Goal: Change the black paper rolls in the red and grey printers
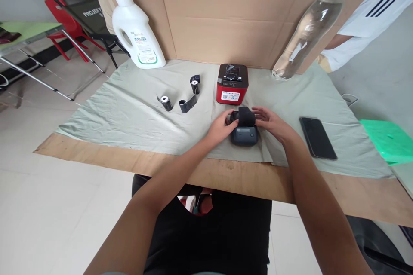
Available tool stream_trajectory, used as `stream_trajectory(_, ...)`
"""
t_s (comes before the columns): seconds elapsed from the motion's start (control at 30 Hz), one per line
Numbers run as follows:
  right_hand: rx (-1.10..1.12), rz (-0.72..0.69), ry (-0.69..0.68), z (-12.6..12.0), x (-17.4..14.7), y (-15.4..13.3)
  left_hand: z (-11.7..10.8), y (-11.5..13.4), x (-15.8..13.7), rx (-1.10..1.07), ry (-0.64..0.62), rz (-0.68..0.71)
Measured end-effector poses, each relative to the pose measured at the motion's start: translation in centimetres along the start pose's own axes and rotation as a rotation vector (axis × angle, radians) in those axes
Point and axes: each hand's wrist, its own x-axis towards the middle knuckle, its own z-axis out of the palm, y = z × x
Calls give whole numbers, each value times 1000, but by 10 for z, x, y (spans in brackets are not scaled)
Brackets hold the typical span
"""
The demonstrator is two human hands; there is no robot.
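Observation:
A small dark portable printer lies near the front of the cloth, with a black flap or strip of paper standing up at its back; which of the two it is, I cannot tell. My left hand holds the printer's left rear side, thumb in front and fingers behind. At its right rear side, my right hand grips with the thumb low and the other fingers stretched behind the black piece. Just beyond stands a red and black boxy printer with a label on its front.
Black paper rolls, partly unwound, lie to the left. A phone rests at right. A white detergent jug and a clear bottle lean by the cardboard. A person's white sleeve shows behind it.

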Motion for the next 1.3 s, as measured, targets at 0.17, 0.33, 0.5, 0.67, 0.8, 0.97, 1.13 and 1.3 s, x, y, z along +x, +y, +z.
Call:
stream_trajectory(0.17,-248,66,237,40,-45,1,1,0,-4,62,5,26)
stream_trajectory(0.33,-591,-150,434,95,-65,2,-1,-3,-4,94,-5,28)
stream_trajectory(0.5,-539,-136,461,82,-63,0,-3,-5,-8,210,-44,92)
stream_trajectory(0.67,-509,-78,606,24,-33,-18,5,1,-25,689,-300,253)
stream_trajectory(0.8,-512,-61,652,-12,19,-18,11,7,-35,904,-465,298)
stream_trajectory(0.97,-483,-76,634,-31,58,-1,8,9,-34,962,-482,317)
stream_trajectory(1.13,-390,-107,614,-39,63,8,10,4,-39,880,-493,307)
stream_trajectory(1.3,-513,-357,637,-24,57,5,-12,5,-11,361,-127,279)
